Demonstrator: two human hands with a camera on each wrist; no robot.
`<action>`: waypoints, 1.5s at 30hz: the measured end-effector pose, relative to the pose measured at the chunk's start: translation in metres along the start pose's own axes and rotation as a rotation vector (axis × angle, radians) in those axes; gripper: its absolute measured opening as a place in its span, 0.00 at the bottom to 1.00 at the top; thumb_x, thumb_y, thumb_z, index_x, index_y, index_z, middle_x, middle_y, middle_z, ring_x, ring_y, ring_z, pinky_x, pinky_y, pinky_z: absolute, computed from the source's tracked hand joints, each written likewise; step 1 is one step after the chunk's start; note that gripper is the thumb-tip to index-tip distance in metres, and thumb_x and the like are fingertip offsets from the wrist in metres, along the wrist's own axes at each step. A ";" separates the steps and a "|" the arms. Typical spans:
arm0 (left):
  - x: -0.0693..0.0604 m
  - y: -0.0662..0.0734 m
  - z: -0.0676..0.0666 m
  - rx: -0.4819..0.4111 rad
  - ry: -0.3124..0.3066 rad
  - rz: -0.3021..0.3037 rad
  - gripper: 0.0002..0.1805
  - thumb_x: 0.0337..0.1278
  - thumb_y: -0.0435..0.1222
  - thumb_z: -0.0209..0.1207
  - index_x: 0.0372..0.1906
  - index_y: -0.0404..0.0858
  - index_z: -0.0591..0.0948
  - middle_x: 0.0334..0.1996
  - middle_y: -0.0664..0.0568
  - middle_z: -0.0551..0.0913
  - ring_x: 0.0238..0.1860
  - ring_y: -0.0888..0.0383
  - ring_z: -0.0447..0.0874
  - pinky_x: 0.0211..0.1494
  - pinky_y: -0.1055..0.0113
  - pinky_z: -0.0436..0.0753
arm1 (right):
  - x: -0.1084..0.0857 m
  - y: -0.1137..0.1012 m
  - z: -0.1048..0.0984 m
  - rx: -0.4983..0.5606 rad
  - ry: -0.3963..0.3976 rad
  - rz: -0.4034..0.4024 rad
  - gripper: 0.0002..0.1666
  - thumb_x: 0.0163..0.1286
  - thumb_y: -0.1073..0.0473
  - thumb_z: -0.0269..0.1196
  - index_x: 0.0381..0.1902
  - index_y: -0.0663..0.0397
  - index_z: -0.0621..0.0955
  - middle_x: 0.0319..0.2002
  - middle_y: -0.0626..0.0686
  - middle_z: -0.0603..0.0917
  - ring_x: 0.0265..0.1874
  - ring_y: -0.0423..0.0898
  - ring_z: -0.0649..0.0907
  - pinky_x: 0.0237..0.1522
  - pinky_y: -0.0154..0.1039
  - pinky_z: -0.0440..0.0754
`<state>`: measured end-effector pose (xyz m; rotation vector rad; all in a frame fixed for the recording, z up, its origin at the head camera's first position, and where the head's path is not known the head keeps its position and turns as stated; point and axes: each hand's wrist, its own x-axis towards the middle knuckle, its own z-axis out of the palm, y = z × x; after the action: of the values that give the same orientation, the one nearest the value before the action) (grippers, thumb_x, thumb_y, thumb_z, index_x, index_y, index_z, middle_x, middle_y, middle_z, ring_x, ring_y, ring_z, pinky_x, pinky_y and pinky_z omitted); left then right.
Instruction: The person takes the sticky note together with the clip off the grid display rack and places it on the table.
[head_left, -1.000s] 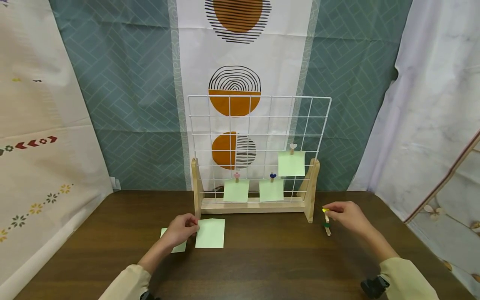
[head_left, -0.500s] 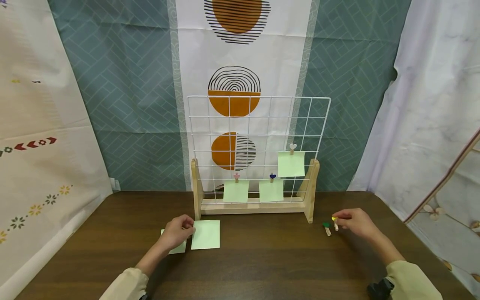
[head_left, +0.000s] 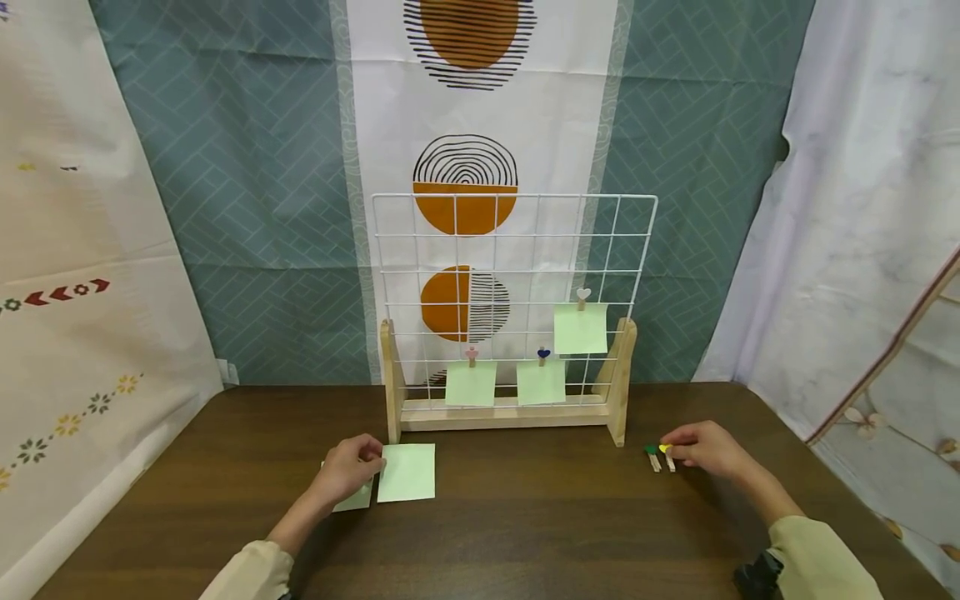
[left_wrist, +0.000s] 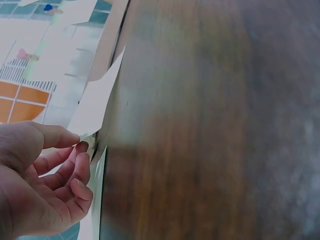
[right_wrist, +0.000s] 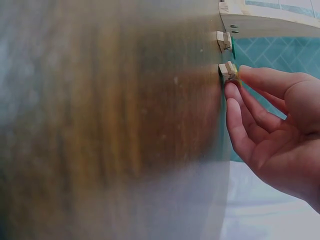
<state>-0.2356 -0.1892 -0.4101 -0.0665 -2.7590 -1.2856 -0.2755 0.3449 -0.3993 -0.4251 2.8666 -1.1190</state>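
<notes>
My left hand (head_left: pixel 347 473) pinches the left edge of a pale green note (head_left: pixel 407 472) in front of the rack; the left wrist view has that note (left_wrist: pixel 98 102) between thumb and fingertip. Another green note (head_left: pixel 356 497) lies partly under this hand. At the right, my right hand (head_left: pixel 708 450) pinches the yellow-topped wooden clip (head_left: pixel 670 461), also seen as the clip (right_wrist: pixel 229 73) at the fingertips in the right wrist view. Just left of it lies a green-topped clip (head_left: pixel 653 460), separate from the yellow one.
A white wire grid (head_left: pixel 517 271) stands in a wooden base (head_left: pixel 502 417) at the table's back. Three green notes hang on it by clips with pink, dark blue and white hearts. Patterned cloths hang behind and at both sides of the brown table (head_left: pixel 525 517).
The left hand and its note have shifted slightly left. The right hand has carried the yellow-topped clip from above the green-topped one to its right side, down beside it.
</notes>
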 end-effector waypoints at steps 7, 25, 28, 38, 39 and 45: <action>-0.001 -0.002 0.000 0.000 0.000 -0.016 0.07 0.54 0.27 0.62 0.37 0.29 0.80 0.27 0.50 0.78 0.28 0.55 0.75 0.28 0.63 0.74 | 0.001 0.001 0.001 -0.011 -0.003 -0.003 0.11 0.62 0.69 0.63 0.41 0.74 0.82 0.38 0.63 0.85 0.30 0.47 0.81 0.29 0.36 0.80; 0.002 -0.003 -0.008 0.032 -0.016 0.022 0.07 0.56 0.27 0.59 0.38 0.27 0.82 0.28 0.49 0.80 0.27 0.56 0.77 0.28 0.63 0.76 | -0.001 -0.002 -0.004 -0.004 -0.010 0.013 0.16 0.65 0.68 0.61 0.45 0.79 0.78 0.43 0.69 0.83 0.36 0.52 0.82 0.30 0.40 0.81; 0.002 -0.003 -0.009 0.022 -0.015 0.030 0.08 0.57 0.27 0.58 0.39 0.26 0.82 0.29 0.48 0.81 0.28 0.55 0.77 0.29 0.63 0.76 | -0.001 -0.004 -0.005 -0.008 -0.016 0.021 0.16 0.66 0.67 0.61 0.46 0.79 0.78 0.43 0.69 0.82 0.36 0.52 0.82 0.31 0.40 0.82; 0.003 0.000 -0.015 0.068 0.000 0.058 0.08 0.59 0.29 0.59 0.40 0.27 0.83 0.34 0.46 0.83 0.37 0.50 0.80 0.37 0.57 0.78 | 0.002 -0.009 -0.008 -0.019 -0.035 0.024 0.17 0.66 0.66 0.61 0.47 0.79 0.77 0.43 0.69 0.82 0.33 0.50 0.81 0.32 0.43 0.82; 0.003 0.001 -0.016 0.071 -0.001 0.062 0.08 0.59 0.29 0.59 0.40 0.27 0.82 0.35 0.46 0.83 0.38 0.49 0.80 0.37 0.56 0.79 | 0.003 -0.010 -0.008 -0.016 -0.037 0.024 0.18 0.67 0.66 0.60 0.47 0.79 0.77 0.43 0.69 0.82 0.34 0.51 0.81 0.32 0.43 0.82; 0.006 0.010 -0.016 0.083 -0.012 0.091 0.09 0.60 0.29 0.58 0.42 0.28 0.83 0.37 0.44 0.84 0.40 0.48 0.81 0.40 0.54 0.79 | 0.008 -0.017 -0.013 -0.047 -0.024 0.009 0.18 0.68 0.65 0.59 0.48 0.79 0.77 0.44 0.71 0.81 0.37 0.55 0.82 0.33 0.46 0.83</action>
<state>-0.2393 -0.1950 -0.3911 -0.1913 -2.7805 -1.1518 -0.2805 0.3393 -0.3776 -0.4242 2.8761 -1.0399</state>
